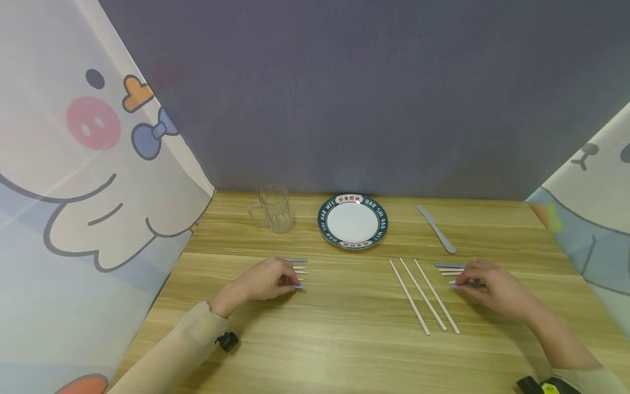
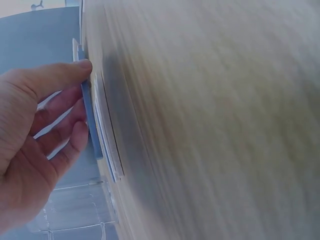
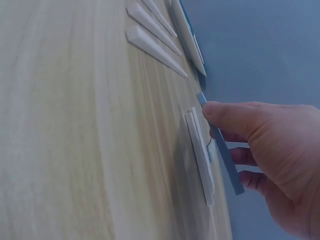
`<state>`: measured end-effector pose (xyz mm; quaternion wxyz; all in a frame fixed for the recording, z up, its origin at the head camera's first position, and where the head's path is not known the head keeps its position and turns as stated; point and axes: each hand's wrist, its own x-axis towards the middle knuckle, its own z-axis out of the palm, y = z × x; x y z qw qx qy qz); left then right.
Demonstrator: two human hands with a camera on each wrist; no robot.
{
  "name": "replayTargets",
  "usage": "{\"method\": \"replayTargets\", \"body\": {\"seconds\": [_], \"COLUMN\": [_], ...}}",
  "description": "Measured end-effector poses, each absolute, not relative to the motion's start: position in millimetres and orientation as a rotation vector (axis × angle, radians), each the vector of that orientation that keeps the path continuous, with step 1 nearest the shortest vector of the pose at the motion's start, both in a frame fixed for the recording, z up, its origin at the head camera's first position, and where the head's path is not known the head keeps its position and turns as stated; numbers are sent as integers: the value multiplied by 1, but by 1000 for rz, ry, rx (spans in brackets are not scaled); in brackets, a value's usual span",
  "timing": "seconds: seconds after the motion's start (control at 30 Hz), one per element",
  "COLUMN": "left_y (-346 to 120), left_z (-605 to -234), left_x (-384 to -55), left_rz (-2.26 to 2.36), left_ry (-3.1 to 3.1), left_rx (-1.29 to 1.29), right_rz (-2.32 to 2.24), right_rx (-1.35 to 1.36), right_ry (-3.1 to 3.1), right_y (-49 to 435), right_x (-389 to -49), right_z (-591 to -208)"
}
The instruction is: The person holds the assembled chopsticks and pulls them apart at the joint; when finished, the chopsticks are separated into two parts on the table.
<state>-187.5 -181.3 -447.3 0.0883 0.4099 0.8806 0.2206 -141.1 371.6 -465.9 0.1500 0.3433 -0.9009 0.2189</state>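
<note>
My left hand (image 1: 268,279) pinches a short bluish-purple stick (image 2: 92,122) between thumb and fingers, close over the table. Several pale sticks (image 1: 299,272) and another purple stick (image 1: 297,260) lie beside that hand, partly hidden behind it. On the other side, my right hand (image 1: 494,289) holds a similar bluish-purple stick (image 3: 229,157) by thumb and fingertips, raised slightly off the wood in the right wrist view. Under and behind it lie pale sticks (image 3: 201,157), with a purple stick (image 1: 447,266) farther back.
Three long white chopsticks (image 1: 424,294) lie slanted left of the right hand. Toward the back of the wooden table (image 1: 334,350) stand a clear glass mug (image 1: 278,210), a green-rimmed plate (image 1: 351,221) and a knife (image 1: 437,229). A grey panel (image 1: 344,98) rises behind.
</note>
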Motion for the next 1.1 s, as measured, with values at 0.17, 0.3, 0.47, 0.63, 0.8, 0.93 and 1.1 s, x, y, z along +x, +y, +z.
{"method": "replayTargets", "body": {"seconds": [0.17,0.3,0.47,0.63,0.8,0.93,1.1], "left_y": [-183,-185,-186,-187,-186,-181,-164], "left_z": [-450,-452,-456,-457,-454,-449,-440], "left_x": [-186,-186,-188,-192,-195,-196,-199], "left_rz": [637,644,655,679,680,648,624], "left_ry": [2626,2620,2617,2605,2590,2606,2626], "left_rx": [1199,1189,1194,1193,1184,1173,1224], "right_rz": [637,623,616,608,599,598,544], "right_rx": [1027,1002,997,1016,1007,996,883], "right_ry": [-2581,-2625,-2629,-2616,-2625,-2648,-2698], "right_y": [372,372,372,373,373,372,366], "right_x": [-141,-140,-140,-140,-140,-140,-136], "right_z": [-468,-469,-470,-471,-471,-470,-464]}}
